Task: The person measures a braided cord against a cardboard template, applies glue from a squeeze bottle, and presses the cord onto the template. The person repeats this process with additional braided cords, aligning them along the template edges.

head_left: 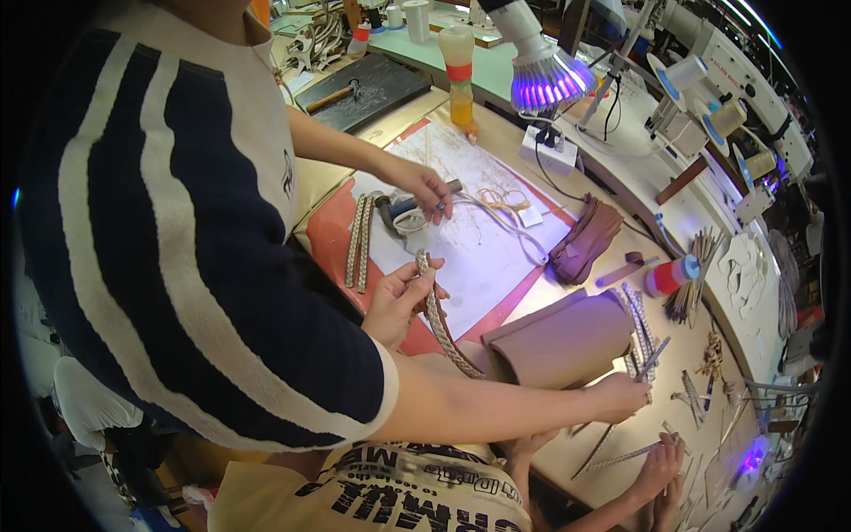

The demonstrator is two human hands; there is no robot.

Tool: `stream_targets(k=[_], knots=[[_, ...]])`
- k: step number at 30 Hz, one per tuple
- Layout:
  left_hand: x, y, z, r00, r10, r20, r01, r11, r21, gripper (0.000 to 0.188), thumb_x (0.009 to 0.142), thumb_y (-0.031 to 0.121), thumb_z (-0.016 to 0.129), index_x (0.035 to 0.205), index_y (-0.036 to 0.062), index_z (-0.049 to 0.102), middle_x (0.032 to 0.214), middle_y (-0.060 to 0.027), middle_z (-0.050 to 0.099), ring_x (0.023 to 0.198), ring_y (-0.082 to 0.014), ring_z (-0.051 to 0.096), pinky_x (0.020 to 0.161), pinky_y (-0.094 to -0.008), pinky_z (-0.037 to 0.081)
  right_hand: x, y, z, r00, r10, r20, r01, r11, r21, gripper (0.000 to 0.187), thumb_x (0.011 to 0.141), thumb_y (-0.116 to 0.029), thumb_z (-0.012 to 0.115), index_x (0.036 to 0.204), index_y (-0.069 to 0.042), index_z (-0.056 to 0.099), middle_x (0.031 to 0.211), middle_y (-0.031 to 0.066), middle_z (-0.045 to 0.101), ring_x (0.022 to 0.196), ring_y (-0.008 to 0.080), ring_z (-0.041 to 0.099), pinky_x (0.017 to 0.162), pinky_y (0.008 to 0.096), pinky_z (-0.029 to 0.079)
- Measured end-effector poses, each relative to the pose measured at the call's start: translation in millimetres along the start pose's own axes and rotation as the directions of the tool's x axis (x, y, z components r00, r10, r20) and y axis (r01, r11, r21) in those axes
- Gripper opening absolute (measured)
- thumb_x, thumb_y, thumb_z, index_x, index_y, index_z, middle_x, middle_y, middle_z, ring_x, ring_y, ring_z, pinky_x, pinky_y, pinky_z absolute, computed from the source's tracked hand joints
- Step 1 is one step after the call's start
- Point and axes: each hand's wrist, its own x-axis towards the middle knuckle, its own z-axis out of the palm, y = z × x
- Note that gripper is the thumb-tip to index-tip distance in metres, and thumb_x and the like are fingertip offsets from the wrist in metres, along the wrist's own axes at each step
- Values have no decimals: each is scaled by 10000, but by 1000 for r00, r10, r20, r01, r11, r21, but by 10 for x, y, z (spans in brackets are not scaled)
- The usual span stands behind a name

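Note:
My left hand (397, 301) is closed, with thumb and fingers around the upper end of a curved braided strap (437, 321), pale on one face and brown along the edge. The strap hangs down toward the table edge. What looks like my right hand (530, 446) is low near that edge, mostly covered by a co-worker's forearm (505, 406), so its fingers do not show clearly. The co-worker, in a striped top, holds one hand (430, 191) over a hammer (386, 213) on the white sheet (483, 275). Their other hand (620, 397) grips braided strips (640, 332).
Two braided strips (359, 244) lie left of the sheet. A rolled brown sheet (558, 341), a dark red leather bundle (587, 239) and a red-capped bottle (672, 275) stand rightward. A lamp (551, 75) overhangs the table. Another person's hands (660, 467) hold a strip at lower right.

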Motion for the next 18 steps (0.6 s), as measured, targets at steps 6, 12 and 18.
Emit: stream_targets(k=[6,12,18], knots=[[-157,-186,-177,1000,-15,2,15,999,-43,232,939,167,558,1091,-2,603,792,-52,653,630,-108,558,588,-252,463,-1069,-947,1526,954,288,-87,-219,862,457,198,981,-188,455,901,-24,533,839,33,545,665,83,479,564,215,386],[-79,-184,-140,993,-27,115,36,997,-73,239,949,169,560,1109,-5,601,788,-40,647,624,-86,539,593,-233,450,-975,-1309,1546,957,249,-150,-135,839,528,323,1026,-212,411,773,-42,517,715,-7,476,604,44,384,534,197,304],[-30,-177,66,969,-60,239,74,996,-48,247,959,170,562,1126,-8,599,785,-27,642,618,-65,521,598,-213,436,-950,-1246,1574,926,286,-247,-111,830,546,360,1028,-262,429,761,-42,527,679,-22,463,601,30,370,526,194,285]])
